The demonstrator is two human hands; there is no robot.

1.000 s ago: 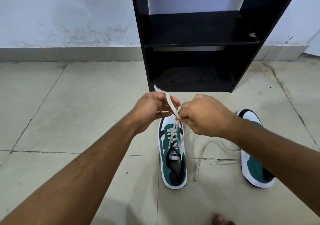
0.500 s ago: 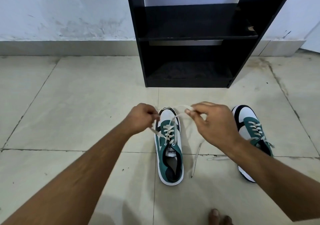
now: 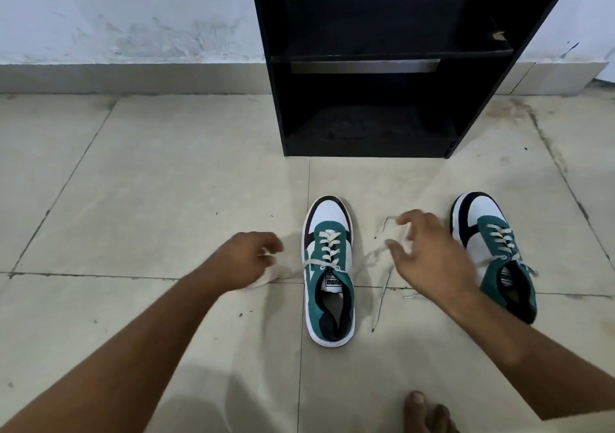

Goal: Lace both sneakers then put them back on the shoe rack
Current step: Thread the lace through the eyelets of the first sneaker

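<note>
Sneakers stood on the tiled floor (image 3: 166, 173) in front of the black shoe rack (image 3: 372, 66), toes pointing at it, well apart from each other. The left sneaker (image 3: 327, 266) sat between the two hands; the right sneaker (image 3: 492, 252) lay just beyond the right hand, its heel part hidden behind that wrist. Both shoes: teal, white and black, pale laces crossed through the eyelets, neither tied in a bow that I could see.

Left hand (image 3: 241, 259) hung just left of the left sneaker, fingers curled inward, loosely closed. One end of the lace (image 3: 312, 262) ran out of the shoe's top eyelet toward it, and a pale strand showed at the fingertips and under the palm. Motion blur there; I could not tell whether the fingers pinched the strand or only brushed it.

Right hand (image 3: 429, 256) hovered between the two sneakers, fingers spread and bent, clearly open. The other lace end (image 3: 376, 256) looped up from the left sneaker to the thumb and fingertips, blurred, apparently touching them but not clamped. A further length of lace (image 3: 382, 296) trailed on the floor below that hand, its tip lying near the tile joint.

Rack shelves held no shoes. Bare toes (image 3: 426, 412) showed at the bottom edge.
</note>
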